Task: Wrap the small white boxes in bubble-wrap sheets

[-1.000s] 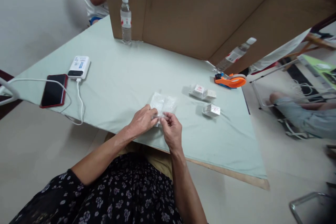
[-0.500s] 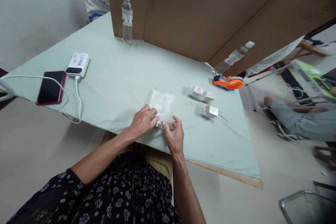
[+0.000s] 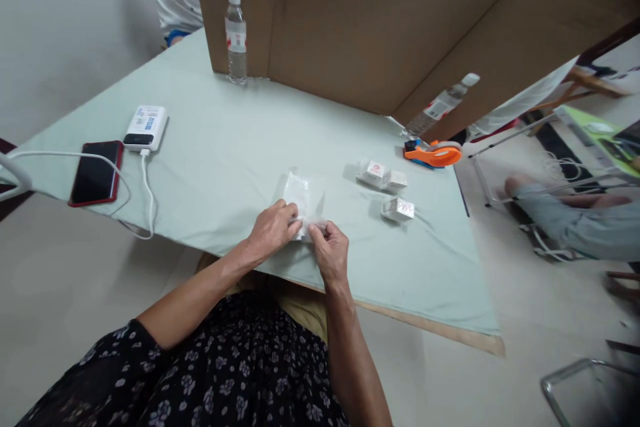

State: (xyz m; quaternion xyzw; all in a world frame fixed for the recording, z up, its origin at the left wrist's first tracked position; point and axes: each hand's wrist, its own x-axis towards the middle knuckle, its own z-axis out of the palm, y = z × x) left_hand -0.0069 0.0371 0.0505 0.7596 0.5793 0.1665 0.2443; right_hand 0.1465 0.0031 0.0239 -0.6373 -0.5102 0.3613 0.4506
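Note:
A clear sheet of bubble wrap (image 3: 299, 190) lies near the front edge of the table, its right part lifted and folded over. My left hand (image 3: 274, 225) presses on its lower left, fingers curled over the plastic. With thumb and forefinger, my right hand (image 3: 330, 247) pinches the near right edge of the sheet. Whether something lies under the folded plastic I cannot tell. To the right, three small white boxes wrapped in clear plastic stand: one with a red mark (image 3: 372, 173), one beside it (image 3: 395, 181), and one closer to me (image 3: 399, 209).
An orange tape dispenser (image 3: 434, 154) lies by a leaning water bottle (image 3: 443, 107). Another bottle (image 3: 237, 40) stands upright against the cardboard partition (image 3: 340, 20). At left are a phone (image 3: 97, 172) and a cabled power bank (image 3: 147, 127). Other people sit beyond the table.
My right hand has closed on the right edge of the bubble wrap and drawn it over toward the left. The left hand stays in place on the sheet.

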